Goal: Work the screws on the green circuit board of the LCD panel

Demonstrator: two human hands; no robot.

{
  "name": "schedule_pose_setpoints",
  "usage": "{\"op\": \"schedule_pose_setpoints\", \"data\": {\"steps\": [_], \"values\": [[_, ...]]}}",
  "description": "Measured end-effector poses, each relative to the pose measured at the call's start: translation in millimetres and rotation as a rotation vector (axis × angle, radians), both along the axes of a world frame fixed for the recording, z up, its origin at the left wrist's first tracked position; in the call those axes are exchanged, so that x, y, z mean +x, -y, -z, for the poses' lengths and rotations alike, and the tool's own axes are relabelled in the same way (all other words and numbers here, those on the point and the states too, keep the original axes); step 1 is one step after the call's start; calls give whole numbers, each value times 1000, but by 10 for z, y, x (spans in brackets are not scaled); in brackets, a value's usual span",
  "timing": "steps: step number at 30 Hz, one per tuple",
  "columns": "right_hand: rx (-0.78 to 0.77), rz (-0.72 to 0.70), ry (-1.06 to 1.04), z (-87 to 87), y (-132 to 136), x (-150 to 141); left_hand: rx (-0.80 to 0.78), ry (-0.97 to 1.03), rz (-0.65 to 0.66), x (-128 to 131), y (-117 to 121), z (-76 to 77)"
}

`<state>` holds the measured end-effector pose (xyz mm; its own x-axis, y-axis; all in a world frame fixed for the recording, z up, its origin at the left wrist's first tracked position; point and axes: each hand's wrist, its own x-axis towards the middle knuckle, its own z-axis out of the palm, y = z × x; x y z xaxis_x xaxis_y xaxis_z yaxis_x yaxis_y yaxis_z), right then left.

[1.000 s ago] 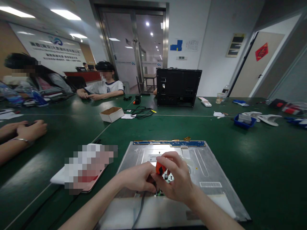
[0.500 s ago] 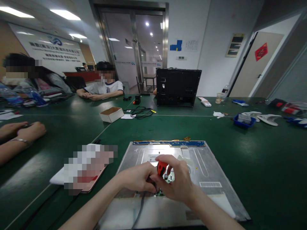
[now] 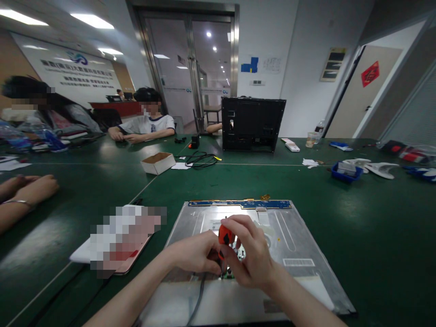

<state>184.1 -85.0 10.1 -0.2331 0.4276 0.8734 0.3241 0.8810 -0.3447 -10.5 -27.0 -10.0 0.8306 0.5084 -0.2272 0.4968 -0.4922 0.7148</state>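
Note:
A flat metal display panel lies on the table in front of me. My right hand grips the red and black handle of a screwdriver, held upright over a green circuit board on the panel. The screwdriver's tip is hard to make out at the board's edge. Just left of it, my left hand is closed, fingertips pinched low by the board; whatever they hold is hidden. A dark cable runs from beneath these fingers toward me. Along the panel's far edge sits a blue circuit strip.
Left of the panel is a pink phone-like thing, partly blurred, with white paper. Farther off are a small open box, a coiled black cable, a black monitor housing and a blue tray. Other people sit at the left and back.
The screwdriver handle has turned and shifted slightly left in my right hand, whose fingers have moved with it. My left hand stays in place. A co-worker's hands at the left have drawn back slightly.

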Motion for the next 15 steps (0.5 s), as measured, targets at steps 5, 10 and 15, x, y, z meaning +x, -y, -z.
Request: {"op": "schedule_pose_setpoints", "data": {"steps": [5,10,15], "values": [[-21,1,-17,21,9,3,-7,1,-6,-5,21,-6],[36,49,-59,26,-14,-30,-30,25,6,4,11,-8],[56,125,-65,46,-18,-55,-57,59,6,11,2,15]]}}
